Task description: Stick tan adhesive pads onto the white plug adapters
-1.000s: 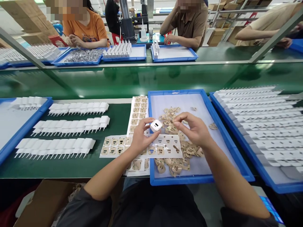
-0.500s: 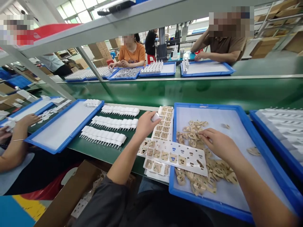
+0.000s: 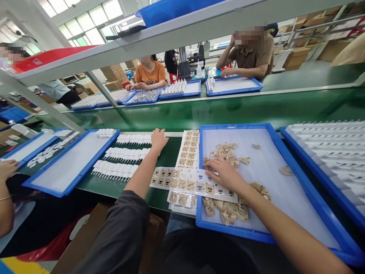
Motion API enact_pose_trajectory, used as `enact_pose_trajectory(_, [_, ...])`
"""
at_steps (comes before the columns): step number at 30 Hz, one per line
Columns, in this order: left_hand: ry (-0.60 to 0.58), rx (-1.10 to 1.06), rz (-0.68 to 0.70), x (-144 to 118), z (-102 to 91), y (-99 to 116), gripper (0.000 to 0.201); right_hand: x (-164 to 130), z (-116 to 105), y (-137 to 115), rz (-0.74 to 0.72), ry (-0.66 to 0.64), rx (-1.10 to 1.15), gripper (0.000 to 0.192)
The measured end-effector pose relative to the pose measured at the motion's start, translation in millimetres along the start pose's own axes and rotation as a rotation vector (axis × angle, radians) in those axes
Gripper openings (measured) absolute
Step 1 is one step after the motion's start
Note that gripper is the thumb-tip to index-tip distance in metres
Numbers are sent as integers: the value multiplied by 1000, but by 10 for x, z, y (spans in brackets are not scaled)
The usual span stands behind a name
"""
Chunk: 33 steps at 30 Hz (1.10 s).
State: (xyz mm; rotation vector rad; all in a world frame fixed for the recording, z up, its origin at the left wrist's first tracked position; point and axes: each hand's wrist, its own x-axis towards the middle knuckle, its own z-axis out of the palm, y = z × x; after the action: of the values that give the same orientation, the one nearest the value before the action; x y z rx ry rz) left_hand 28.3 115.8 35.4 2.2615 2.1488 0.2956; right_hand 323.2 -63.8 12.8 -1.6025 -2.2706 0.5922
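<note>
Where white chargers (image 3: 134,139) end, the left hand (image 3: 158,139) rests.

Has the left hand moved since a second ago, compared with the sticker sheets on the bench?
Yes. The left hand has gone from over the sticker sheets out to their left, and now rests at the right end of the rows of white plugs.

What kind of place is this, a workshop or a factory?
Most likely a factory assembly line: a long green conveyor belt, blue trays of small parts, rows of white plug adapters, and other people seated opposite.
</note>
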Motion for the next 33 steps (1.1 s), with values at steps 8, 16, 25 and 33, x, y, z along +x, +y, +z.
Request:
enact_pose_trajectory(8, [-418, -399, 648, -810, -284, 379, 43, 40, -7, -8, -42, 12, 173, 32])
enact_pose_trajectory(16, [-810, -587, 672, -1013, -427, 897, 55, -32, -127, -155, -130, 263, 246, 36])
enact_pose_trajectory(25, [-1007, -898, 447, -852, -338, 906, 63, -114, -262, -135, -492, 654, -343, 32])
enact_pose_trajectory(33, [-1035, -971, 396, -881, -398, 977, 57, -85, -208, -125, -509, 609, -263, 15])
